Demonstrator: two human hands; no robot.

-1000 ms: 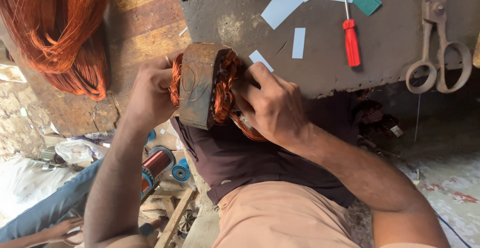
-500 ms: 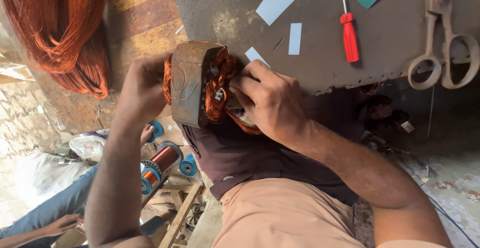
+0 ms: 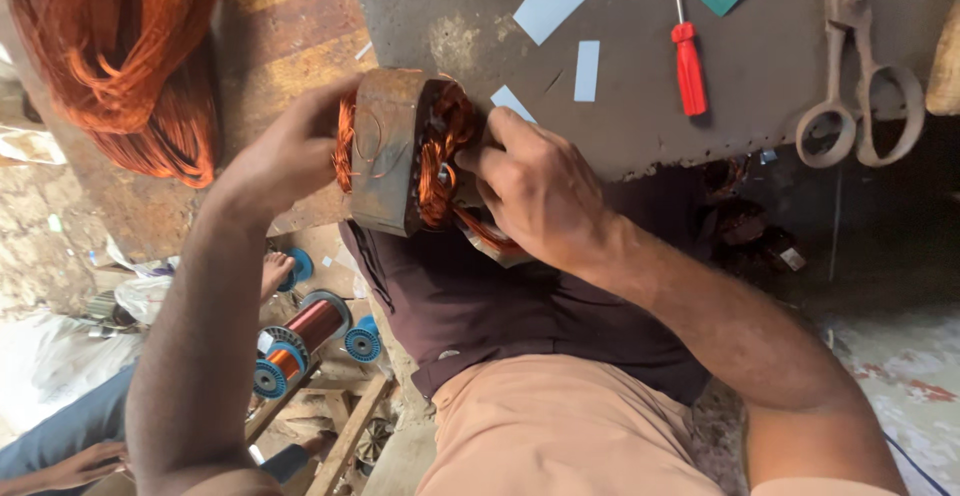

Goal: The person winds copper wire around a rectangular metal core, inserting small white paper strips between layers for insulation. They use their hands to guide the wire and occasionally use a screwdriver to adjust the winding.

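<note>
1. Hands are working mid-frame: the left hand (image 3: 285,156) is clamping the rusty outer shell of the stator (image 3: 400,151), and the right hand (image 3: 545,191) is closing its fingers (image 3: 490,161) on the copper coils (image 3: 440,156) at the open end.
2. Stator is sitting at the table (image 3: 780,106) edge, centre of the frame, above the person's lap.
3. It is looking heavy and rigid; the shell seems the safe grip, while the thin wire is looking easy to bend or nick.
4. Screwdriver (image 3: 688,66), paper strips (image 3: 587,70) and scissors (image 3: 860,86) are lying in the upper right.
5. Loose wire (image 3: 120,66) is hanging upper left; spools (image 3: 300,336) are lying lower left. No container is showing.
</note>
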